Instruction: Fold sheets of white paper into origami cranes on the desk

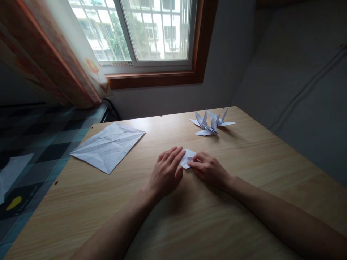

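Note:
A small white folded paper lies on the wooden table between my hands. My left hand rests at its left edge, fingers stretched out and close together, palm down. From the right, my right hand pinches the paper between thumb and curled fingers. A narrow raised flap shows near the right fingertips. Part of the paper's right side is hidden under that hand.
Origami cranes in white paper stand at the back right of the table. A creased, unfolded white sheet lies at the left. Beyond the left edge is a checked cloth with another paper.

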